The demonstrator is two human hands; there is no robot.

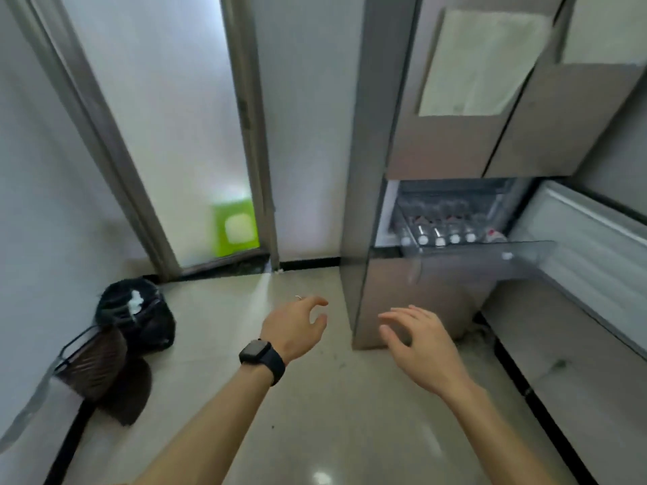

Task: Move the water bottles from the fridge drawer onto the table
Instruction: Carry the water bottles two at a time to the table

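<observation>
A grey fridge (378,169) stands at the right with one lower door (577,232) swung open. Its clear drawer (490,253) is pulled out, and several water bottles (439,238) lie inside it in a row, white caps toward me. My left hand (297,327), with a dark watch on the wrist, hovers open over the floor, left of the fridge's corner. My right hand (416,341) is open too, fingers spread, low in front of the fridge and below the drawer. Neither hand touches anything. No table is in view.
A black bin bag (136,313) and a brown dustpan (101,372) sit on the floor at the left wall. A frosted glass sliding door (168,134) fills the back, with something green (236,227) behind it. The pale tiled floor (315,414) lies open in front of me.
</observation>
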